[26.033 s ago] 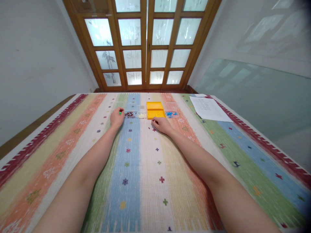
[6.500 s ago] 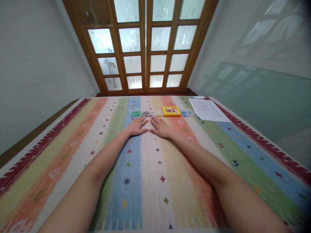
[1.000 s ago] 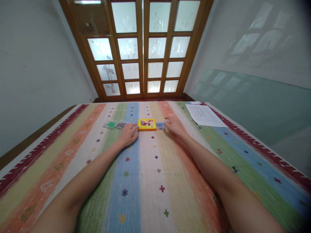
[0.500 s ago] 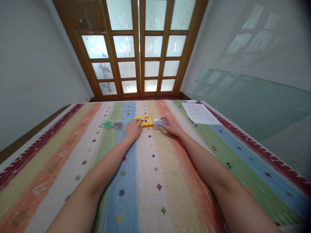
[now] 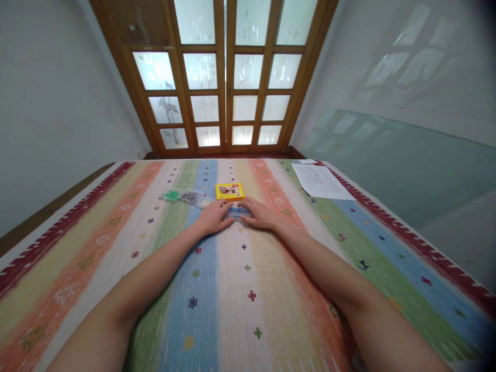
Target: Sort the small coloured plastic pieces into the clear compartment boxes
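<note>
A small clear box of blue pieces [image 5: 239, 211] lies on the striped cloth [image 5: 248, 289], just in front of a closed yellow box [image 5: 230, 191]. My left hand [image 5: 212, 217] grips the clear box's left end with its fingertips. My right hand [image 5: 260, 214] grips its right end, fingers curled over it. Left of the yellow box stand a clear box of green pieces [image 5: 171, 195], one of dark pieces [image 5: 190, 196] and a pale one [image 5: 205, 202] next to my left hand.
A white printed sheet [image 5: 320, 181] lies at the far right of the cloth. A wooden glazed door [image 5: 225, 77] stands beyond the far edge. A glass panel [image 5: 395, 160] leans along the right wall.
My right hand has drawn the clear box of blue pieces from right of the yellow box to in front of it. My left hand has left the yellow box and taken the clear box's left end.
</note>
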`<state>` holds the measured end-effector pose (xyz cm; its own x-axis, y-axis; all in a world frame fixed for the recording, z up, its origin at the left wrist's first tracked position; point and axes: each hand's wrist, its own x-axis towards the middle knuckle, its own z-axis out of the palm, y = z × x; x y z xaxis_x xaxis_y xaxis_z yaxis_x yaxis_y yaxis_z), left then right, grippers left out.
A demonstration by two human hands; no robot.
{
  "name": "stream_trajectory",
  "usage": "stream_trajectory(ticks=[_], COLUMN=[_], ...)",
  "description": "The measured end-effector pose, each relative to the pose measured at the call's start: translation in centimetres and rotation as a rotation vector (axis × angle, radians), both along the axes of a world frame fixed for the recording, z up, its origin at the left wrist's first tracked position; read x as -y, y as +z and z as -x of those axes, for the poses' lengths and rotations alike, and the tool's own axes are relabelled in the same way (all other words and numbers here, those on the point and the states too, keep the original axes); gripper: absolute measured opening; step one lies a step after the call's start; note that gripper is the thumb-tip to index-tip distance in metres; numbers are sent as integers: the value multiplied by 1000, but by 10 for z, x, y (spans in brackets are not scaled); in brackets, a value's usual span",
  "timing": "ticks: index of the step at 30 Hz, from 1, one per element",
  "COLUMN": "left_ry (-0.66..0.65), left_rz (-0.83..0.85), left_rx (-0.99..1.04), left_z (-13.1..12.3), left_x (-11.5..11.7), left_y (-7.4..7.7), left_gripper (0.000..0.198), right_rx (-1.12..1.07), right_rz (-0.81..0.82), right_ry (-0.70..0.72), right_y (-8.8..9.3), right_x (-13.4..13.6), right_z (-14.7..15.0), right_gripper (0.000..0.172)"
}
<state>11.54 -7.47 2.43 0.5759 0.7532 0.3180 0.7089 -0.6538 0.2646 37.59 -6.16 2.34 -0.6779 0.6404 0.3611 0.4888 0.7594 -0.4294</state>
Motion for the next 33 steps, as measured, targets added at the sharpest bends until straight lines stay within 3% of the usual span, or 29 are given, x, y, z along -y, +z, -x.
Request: stream_trajectory(ticks=[5,11,30,33], left_ry=[-24,3,91,124], left_rz=[38,18,68,77], left_rx=[53,40,83,111], left_z=[11,6,2,0], left_x=[2,-2,0,0], left_y=[-3,-8,-8,-9], left_gripper=[48,44,44,49], right_rx=[97,131,191,195], right_rz=[-111,-192,-176,-165], right_ry=[10,15,-25,-71], right_y=[-2,-7,-10,-10], right_x=[-2,-2,-5,-5], right_z=[9,11,15,19], right_gripper=[45,51,50,42])
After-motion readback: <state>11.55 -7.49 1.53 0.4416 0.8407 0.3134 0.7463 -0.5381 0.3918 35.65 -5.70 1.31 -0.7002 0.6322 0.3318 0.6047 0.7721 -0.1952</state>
